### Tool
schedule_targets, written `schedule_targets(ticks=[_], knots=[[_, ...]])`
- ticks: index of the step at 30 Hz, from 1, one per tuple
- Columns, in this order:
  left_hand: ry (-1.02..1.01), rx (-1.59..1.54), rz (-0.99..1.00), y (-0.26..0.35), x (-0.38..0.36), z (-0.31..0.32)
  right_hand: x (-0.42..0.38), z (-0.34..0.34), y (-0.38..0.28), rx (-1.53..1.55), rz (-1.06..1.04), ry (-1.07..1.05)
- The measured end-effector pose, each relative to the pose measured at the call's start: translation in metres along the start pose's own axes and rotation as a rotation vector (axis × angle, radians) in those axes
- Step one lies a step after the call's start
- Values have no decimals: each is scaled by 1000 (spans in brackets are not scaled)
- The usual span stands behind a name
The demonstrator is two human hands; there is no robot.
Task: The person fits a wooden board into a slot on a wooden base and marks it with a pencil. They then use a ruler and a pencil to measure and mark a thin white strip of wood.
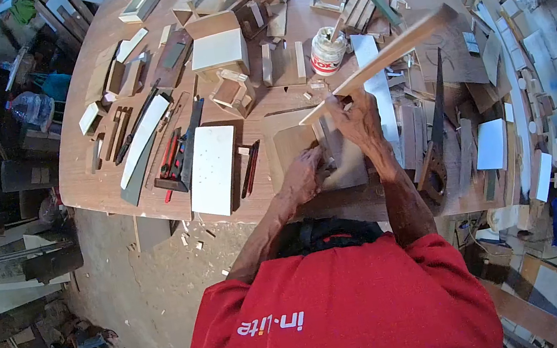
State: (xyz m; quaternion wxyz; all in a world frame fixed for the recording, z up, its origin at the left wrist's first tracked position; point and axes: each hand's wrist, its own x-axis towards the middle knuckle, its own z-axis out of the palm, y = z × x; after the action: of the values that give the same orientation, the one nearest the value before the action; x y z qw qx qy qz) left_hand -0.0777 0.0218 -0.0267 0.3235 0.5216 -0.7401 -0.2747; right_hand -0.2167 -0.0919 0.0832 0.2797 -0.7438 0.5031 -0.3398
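My right hand (pixel 358 117) is closed around a long, thin wooden strip (pixel 400 49), which slants up to the right over the table. Low on its left side, my left hand (pixel 304 174) rests on small wooden pieces at a flat brown board (pixel 291 145); its fingertips are partly hidden and blurred, so what they grip cannot be made out. Behind the hands stands an open glue jar (pixel 324 56) with a stick in it. A hand saw (pixel 438 123) lies to the right of my right forearm.
On the wooden table (pixel 103 182) are a white board (pixel 214 169), a small box (pixel 217 50), a wooden frame piece (pixel 232 93), and red and black tools (pixel 175 153). Stacked offcuts and a white block (pixel 490 144) lie at the right. Scraps litter the floor.
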Motion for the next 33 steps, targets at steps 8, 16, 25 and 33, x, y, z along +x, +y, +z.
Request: schedule_targets(ticks=[8, 16, 25, 33], knots=[[212, 423, -622, 0, -4, -37, -17, 5, 37, 159, 54, 203], [141, 470, -738, 5, 21, -45, -35, -1, 46, 531, 391, 223], [284, -307, -697, -28, 28, -55, -48, -8, 67, 824, 531, 400], [313, -295, -349, 2, 68, -36, -78, -27, 85, 947, 622, 570]])
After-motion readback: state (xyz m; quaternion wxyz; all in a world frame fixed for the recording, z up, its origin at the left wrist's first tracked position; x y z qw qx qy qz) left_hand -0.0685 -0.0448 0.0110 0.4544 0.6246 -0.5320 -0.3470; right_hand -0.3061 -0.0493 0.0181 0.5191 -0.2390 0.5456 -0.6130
